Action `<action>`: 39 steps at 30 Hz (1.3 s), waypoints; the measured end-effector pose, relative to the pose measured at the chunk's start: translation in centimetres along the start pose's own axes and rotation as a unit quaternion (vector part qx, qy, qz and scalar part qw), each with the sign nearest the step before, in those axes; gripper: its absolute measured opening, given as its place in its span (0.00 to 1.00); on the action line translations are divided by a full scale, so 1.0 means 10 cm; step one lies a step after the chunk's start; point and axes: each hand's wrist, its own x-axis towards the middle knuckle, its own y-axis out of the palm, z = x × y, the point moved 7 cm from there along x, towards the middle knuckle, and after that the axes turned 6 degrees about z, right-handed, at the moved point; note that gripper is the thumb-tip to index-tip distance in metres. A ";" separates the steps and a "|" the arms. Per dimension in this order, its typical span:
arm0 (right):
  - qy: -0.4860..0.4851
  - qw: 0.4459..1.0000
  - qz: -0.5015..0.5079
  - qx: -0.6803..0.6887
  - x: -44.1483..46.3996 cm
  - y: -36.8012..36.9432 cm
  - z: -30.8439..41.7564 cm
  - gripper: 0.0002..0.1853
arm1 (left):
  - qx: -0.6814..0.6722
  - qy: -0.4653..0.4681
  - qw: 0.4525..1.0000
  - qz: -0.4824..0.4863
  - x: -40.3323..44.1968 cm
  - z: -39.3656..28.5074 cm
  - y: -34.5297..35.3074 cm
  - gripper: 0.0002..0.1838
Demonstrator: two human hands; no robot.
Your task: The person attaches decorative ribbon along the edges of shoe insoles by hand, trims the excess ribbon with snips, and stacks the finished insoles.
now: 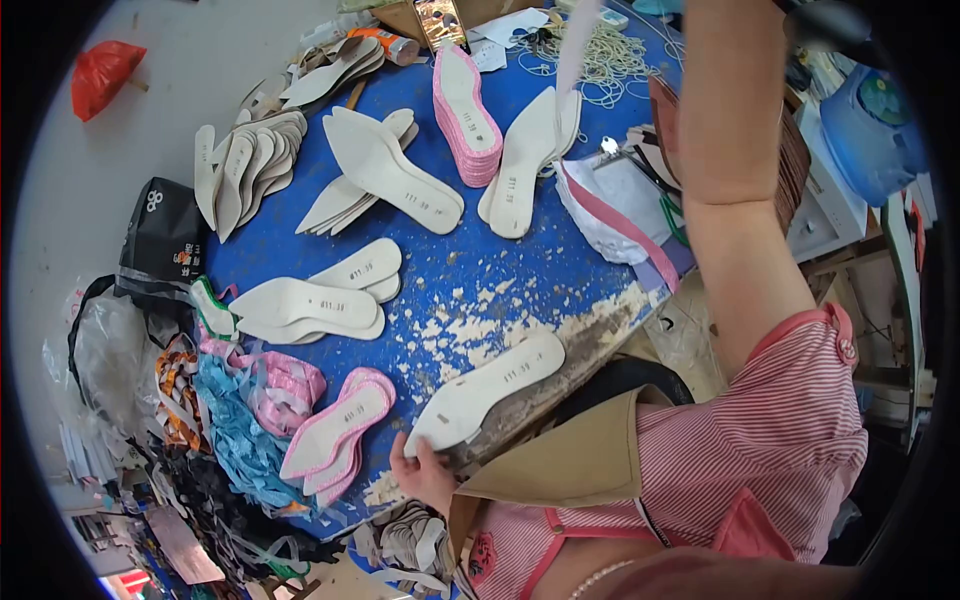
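My left hand (427, 478) pinches the pointed tip of a white insole (490, 388) that lies at the table's worn front edge. My right forearm (733, 120) reaches up past the top edge, and its hand is out of view. A pale blurred strip (573, 50) hangs from the top, its upper end hidden. Just left of my left hand sits a small stack of pink-edged insoles (342, 425). Farther up are white insoles (310, 305) in overlapping pairs.
A tall pink-edged stack (466, 115) and more white insoles (390, 170) lie farther back on the blue table (440, 270). Tangled cord (605, 60), a phone (440, 22) and an orange bottle (390, 46) are at the back. Fabric scraps (235, 400) crowd the left edge.
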 end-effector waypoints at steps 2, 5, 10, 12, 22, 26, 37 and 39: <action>0.005 0.999 0.017 0.047 -0.28 0.06 0.26 0.05 | -0.034 -0.036 0.998 0.039 0.02 -0.12 0.14 0.16; 0.025 0.992 0.056 0.109 -0.73 0.19 0.56 0.05 | -0.161 0.037 0.985 0.045 0.06 -0.23 0.28 0.16; 0.105 0.951 0.184 0.225 -1.50 0.85 0.83 0.05 | -0.259 0.034 0.962 0.073 0.12 -0.16 0.50 0.17; 0.148 0.926 0.239 0.253 -1.75 1.24 0.82 0.05 | -0.255 0.055 0.962 0.086 0.11 -0.15 0.50 0.20; 0.167 0.866 0.458 0.114 -2.43 3.55 0.10 0.05 | -0.303 0.119 0.935 0.141 0.11 -0.05 0.50 0.31; 0.132 0.843 0.517 0.068 -2.45 4.02 0.12 0.05 | -0.328 0.129 0.927 0.132 0.15 -0.03 0.50 0.31; 0.154 0.803 0.574 -0.050 -2.45 4.47 -0.02 0.04 | -0.336 0.152 0.918 0.146 0.11 -0.09 0.48 0.34; 0.169 0.798 0.576 -0.059 -2.45 4.50 -0.01 0.04 | -0.330 0.156 0.921 0.138 0.10 -0.12 0.46 0.32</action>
